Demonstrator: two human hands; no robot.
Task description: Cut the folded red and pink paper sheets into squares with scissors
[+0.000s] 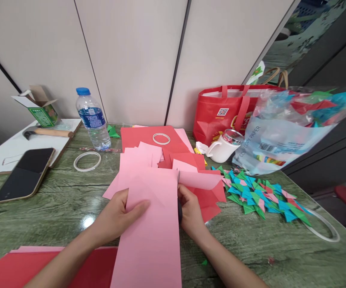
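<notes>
A long sheet of pink paper (pixel 153 240) is pinched in my left hand (pixel 123 214), the thumb lying on top and the fingers underneath. On the sheet's right side, my right hand (pixel 189 208) is closed round scissors (pixel 179 212); a black handle and a bit of blade show, the rest is behind the paper. A cut pink strip (pixel 201 180) curls off to the right at the blade. Beyond the hands lie overlapping pink pieces and red paper (pixel 211 196).
Around me are a phone (pixel 25 174), sickle (pixel 48 132), water bottle (pixel 93 120), white mug (pixel 222 148), red bag (pixel 211 114) and plastic bag (pixel 271 136). Folded coloured paper pieces (pixel 259 194) lie right; red sheets (pixel 55 268) lie front left. White rings (pixel 87 161) rest on the table.
</notes>
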